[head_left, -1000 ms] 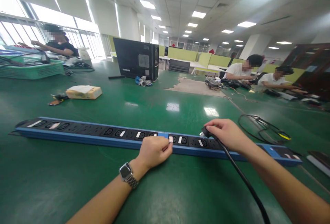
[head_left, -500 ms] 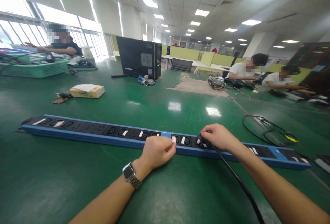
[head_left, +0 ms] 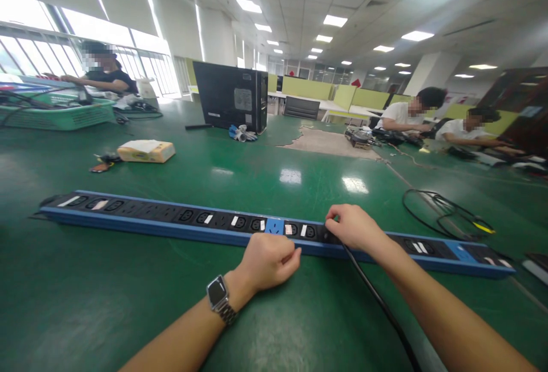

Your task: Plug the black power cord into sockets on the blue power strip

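Note:
A long blue power strip (head_left: pixel 171 229) with black sockets and white labels lies across the green table. My right hand (head_left: pixel 353 226) is closed on a black power plug (head_left: pixel 329 235) at a socket right of the middle. Its thick black cord (head_left: pixel 372 286) runs down toward me. How far the plug sits in the socket is hidden by my fingers. My left hand (head_left: pixel 272 258), with a watch (head_left: pixel 218 293) on the wrist, is curled into a loose fist at the strip's front edge, below the blue socket (head_left: pixel 274 226). Nothing shows between its fingers.
Behind the strip stand a black computer case (head_left: pixel 231 95), gloves (head_left: pixel 242 133) and a tissue pack (head_left: pixel 146 151). A coiled black cable (head_left: pixel 440 212) lies at the right, a green basket (head_left: pixel 64 115) at the far left. Several people work around the table.
My left hand has slid down and slightly right off the strip's face, uncovering the blue socket. My right hand has shifted slightly left and down with the plug, its cord moving left.

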Motion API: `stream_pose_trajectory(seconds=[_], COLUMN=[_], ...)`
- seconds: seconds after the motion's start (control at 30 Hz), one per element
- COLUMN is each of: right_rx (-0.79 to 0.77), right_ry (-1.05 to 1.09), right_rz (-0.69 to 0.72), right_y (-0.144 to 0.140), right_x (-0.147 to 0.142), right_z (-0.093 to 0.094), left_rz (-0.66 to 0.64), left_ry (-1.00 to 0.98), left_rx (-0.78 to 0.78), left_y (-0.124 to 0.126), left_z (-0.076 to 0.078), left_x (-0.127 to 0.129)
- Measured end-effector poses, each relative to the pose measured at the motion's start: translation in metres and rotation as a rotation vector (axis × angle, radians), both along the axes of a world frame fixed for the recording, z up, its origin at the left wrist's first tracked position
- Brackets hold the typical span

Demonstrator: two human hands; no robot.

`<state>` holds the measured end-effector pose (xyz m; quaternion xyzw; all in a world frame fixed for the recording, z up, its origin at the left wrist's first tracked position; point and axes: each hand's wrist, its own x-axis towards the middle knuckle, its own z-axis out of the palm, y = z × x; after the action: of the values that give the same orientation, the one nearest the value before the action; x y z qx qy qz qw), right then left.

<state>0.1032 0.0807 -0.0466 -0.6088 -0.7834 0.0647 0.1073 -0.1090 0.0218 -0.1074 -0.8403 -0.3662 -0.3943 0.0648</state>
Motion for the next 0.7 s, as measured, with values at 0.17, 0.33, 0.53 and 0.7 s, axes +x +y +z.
stream_pose_trajectory(seconds=[0.17, 0.33, 0.53, 0.7], right_rx=[-0.046, -0.069, 0.115, 0.083], right_ry=[0.306, 0.439, 0.655, 0.682], right_rz=[0.002, -0.002, 0.021, 0.033], right_y=[0.005, 0.009, 0.000, -0.003], right_x=[0.007, 0.010, 0.012, 0.012], right_z=[-0.013, -0.029, -0.046, -0.046], left_rz=[-0.117, -0.136, -0.131, -0.148], left_ry=[0.082, 0.112, 0.088, 0.093], left_rx=[-0.056, -0.101, -0.150, -0.164], left_y=[-0.009, -0.011, -0.009, -0.008], left_z=[-0.005, -0.009, -0.007, -0.008], left_x=[0.014, 0.018, 0.015, 0.018])
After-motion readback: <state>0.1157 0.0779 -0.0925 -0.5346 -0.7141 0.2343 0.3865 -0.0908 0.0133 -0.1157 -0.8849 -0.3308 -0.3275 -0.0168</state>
